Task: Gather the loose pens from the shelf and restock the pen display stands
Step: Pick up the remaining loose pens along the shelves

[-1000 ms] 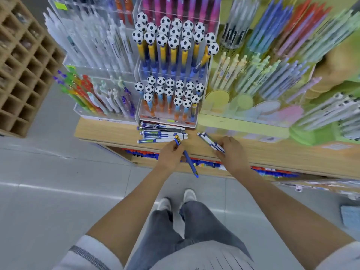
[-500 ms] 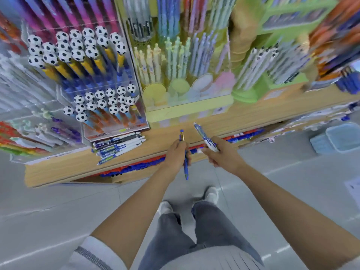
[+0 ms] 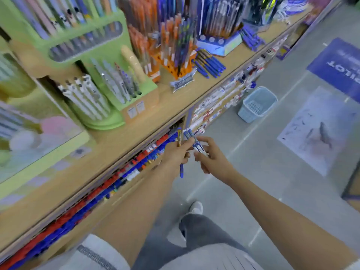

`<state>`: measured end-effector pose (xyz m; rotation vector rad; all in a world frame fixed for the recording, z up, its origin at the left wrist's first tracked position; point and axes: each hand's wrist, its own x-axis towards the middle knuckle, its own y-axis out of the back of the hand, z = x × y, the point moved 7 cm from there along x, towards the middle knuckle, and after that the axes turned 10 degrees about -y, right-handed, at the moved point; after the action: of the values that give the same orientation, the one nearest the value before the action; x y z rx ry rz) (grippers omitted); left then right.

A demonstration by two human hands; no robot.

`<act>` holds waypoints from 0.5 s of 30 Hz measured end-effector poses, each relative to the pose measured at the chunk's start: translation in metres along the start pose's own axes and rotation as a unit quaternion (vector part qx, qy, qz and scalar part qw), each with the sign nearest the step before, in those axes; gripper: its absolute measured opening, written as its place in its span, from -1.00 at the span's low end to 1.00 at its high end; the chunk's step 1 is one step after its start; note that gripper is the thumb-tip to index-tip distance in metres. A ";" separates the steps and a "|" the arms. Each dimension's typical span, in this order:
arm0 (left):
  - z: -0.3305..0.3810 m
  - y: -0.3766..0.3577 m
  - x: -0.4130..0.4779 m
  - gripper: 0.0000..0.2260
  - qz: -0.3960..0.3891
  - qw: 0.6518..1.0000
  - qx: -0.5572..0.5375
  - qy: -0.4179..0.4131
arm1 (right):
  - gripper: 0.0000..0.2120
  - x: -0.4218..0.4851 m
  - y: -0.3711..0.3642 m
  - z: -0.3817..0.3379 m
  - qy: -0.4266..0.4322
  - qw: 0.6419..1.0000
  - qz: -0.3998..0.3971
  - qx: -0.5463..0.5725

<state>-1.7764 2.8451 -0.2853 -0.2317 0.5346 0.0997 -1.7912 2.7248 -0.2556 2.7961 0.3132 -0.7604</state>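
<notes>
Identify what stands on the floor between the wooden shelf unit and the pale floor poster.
A light blue plastic basket stands there, near the shelf unit's front and apart from the poster, seen in the head view.

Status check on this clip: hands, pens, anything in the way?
Left hand grips one blue pen. Right hand holds a small bunch of blue-white pens. Both just off the shelf edge, nothing blocking. More loose pens lie farther along.
</notes>
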 end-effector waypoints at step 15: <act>0.065 -0.246 0.165 -0.79 -0.062 0.994 0.083 -0.030 | -0.62 0.122 0.259 -0.031 0.015 0.996 0.085 0.036</act>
<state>-1.5655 2.6277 -0.2687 -0.0984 0.4652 -0.0591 -1.6059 2.5040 -0.2513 2.8578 0.0524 -0.7057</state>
